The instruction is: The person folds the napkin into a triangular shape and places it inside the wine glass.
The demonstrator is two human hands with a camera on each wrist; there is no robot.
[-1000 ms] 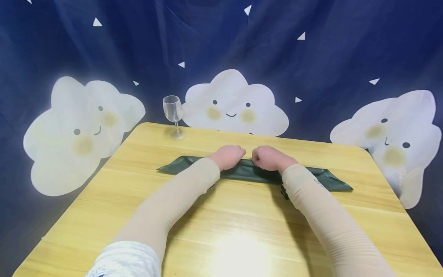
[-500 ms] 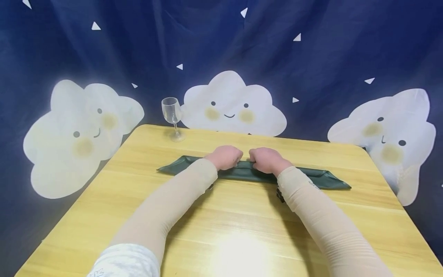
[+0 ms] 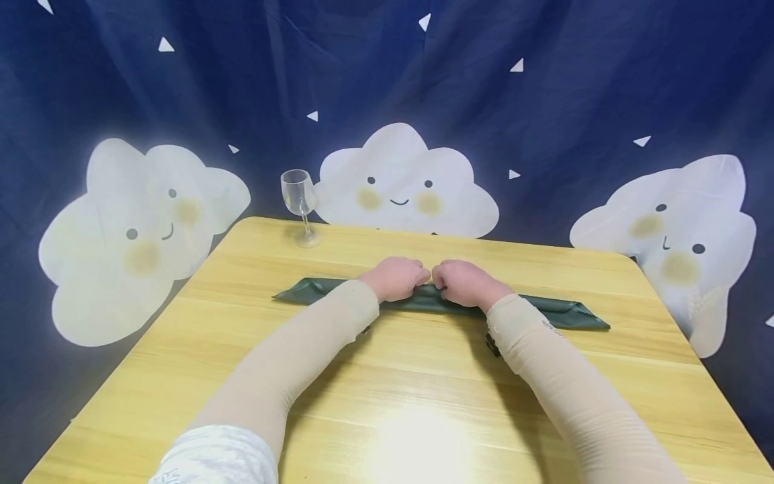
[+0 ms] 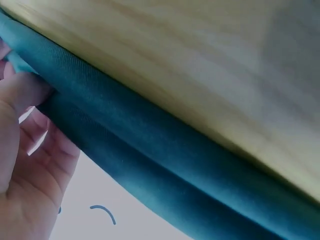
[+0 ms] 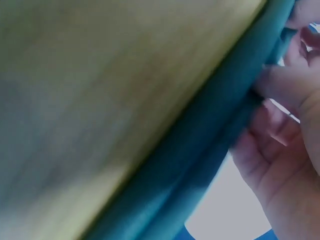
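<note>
A dark green cloth [image 3: 423,302] lies across the table as a long narrow strip with pointed ends, folded lengthwise. My left hand [image 3: 398,278] pinches its far edge near the middle; in the left wrist view the thumb [image 4: 27,90] presses on the cloth with the fingers beneath. Right beside it, my right hand [image 3: 465,281] pinches the same edge, its thumb [image 5: 285,82] on the fabric in the right wrist view. The two hands nearly meet. Along the strip, both wrist views show a rounded fold running beside a flatter layer.
A stemmed wine glass [image 3: 299,202] stands at the back left of the wooden table [image 3: 387,376]. Behind the table hangs a dark blue curtain [image 3: 363,60] printed with white smiling clouds.
The cloth strip has become narrower, its far edge drawn toward me. After moving slightly apart from their first places, my hands have come closer together, still at the cloth's middle.
</note>
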